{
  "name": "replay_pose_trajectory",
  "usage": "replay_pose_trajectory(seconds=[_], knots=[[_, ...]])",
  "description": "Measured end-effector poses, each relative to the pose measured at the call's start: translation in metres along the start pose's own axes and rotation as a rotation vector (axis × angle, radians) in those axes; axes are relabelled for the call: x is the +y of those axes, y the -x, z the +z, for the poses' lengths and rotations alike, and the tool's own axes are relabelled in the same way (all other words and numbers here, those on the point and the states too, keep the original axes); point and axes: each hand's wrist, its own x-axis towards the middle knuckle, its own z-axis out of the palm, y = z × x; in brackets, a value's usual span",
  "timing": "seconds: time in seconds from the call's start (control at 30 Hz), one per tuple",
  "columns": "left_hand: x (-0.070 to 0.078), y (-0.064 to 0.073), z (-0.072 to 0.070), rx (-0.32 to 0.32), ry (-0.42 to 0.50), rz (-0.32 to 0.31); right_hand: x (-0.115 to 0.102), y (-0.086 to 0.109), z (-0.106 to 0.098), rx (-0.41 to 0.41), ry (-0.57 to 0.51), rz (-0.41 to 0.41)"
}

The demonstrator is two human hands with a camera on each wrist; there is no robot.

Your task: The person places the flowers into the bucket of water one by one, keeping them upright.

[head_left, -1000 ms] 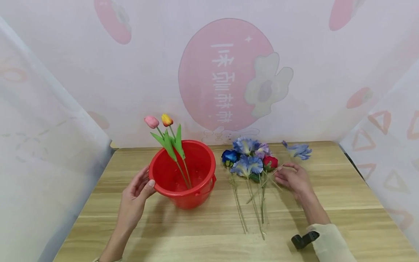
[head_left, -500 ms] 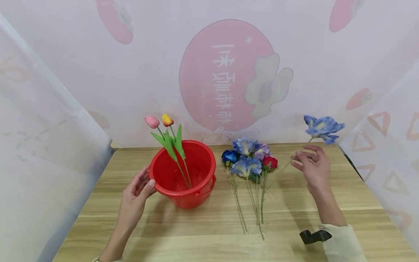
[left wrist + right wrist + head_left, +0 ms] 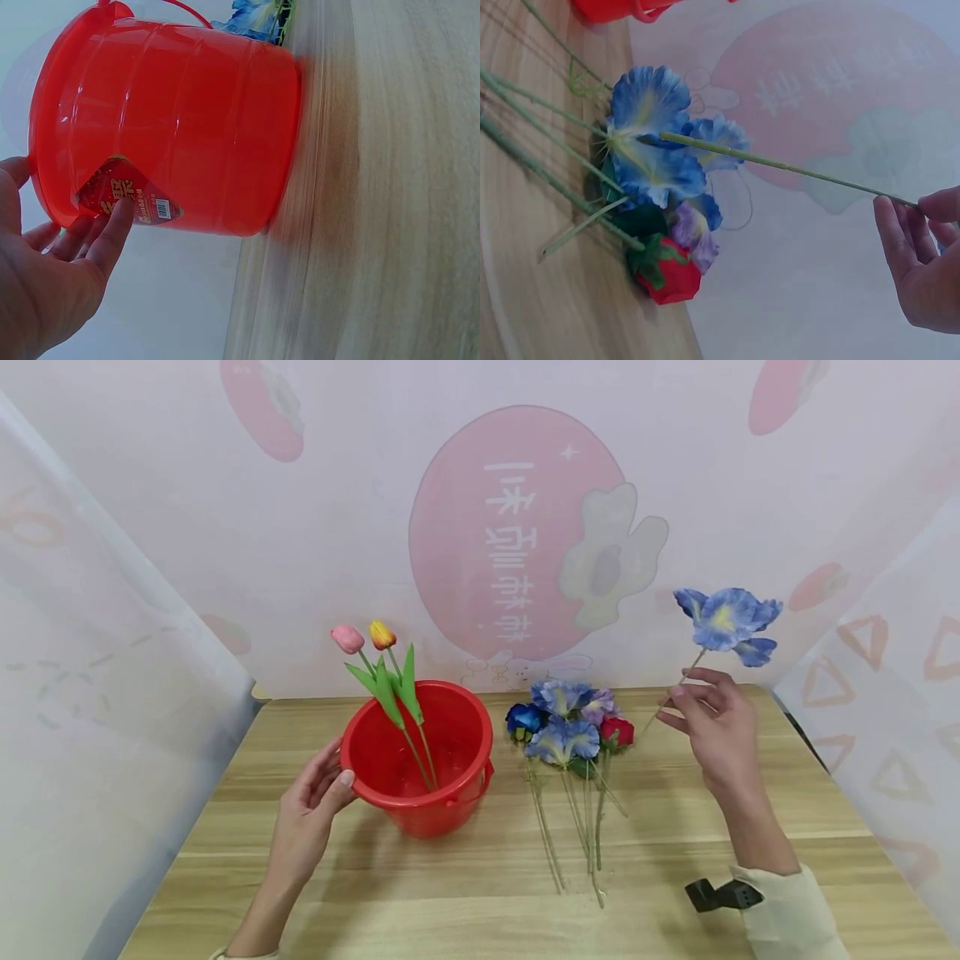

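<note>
My left hand point(image 3: 309, 806) holds the red bucket point(image 3: 442, 814) at its left side. In the left wrist view the thumb lies at the rim and the fingers point(image 3: 111, 236) touch the outer wall near a label point(image 3: 124, 196). A pink tulip point(image 3: 348, 639) and a yellow-orange tulip point(image 3: 382, 635) lean in the bucket, heads above the rim. Raised above the table at the right, my right hand point(image 3: 720, 731) pinches the thin stem of a blue iris-like flower point(image 3: 726, 620). Its bare stem point(image 3: 787, 166) slants down past the fingers; the right wrist view mostly hides the bloom.
Right of the bucket lies a bunch of artificial flowers: blue iris-like blooms point(image 3: 562, 742), a dark blue rose point(image 3: 525, 718), a purple flower point(image 3: 600, 705) and a red rose point(image 3: 617, 732). Their stems point toward me on the wooden table point(image 3: 480, 918). A printed backdrop point(image 3: 360, 527) stands behind.
The right hand has lifted the blue flower off the table, moving right and up, and its bloom now stands upright. The left hand and bucket stay put.
</note>
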Motion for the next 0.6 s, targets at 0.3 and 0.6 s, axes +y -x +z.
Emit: replay_pose_trajectory(seconds=[0.3, 0.6], knots=[[-0.001, 0.000, -0.001, -0.004, -0.016, -0.001, -0.016, -0.006, 0.021, -0.108, 0.016, -0.055], [-0.001, 0.000, -0.001, -0.007, -0.025, -0.003, -0.033, -0.014, 0.052, -0.155, 0.014, -0.064]])
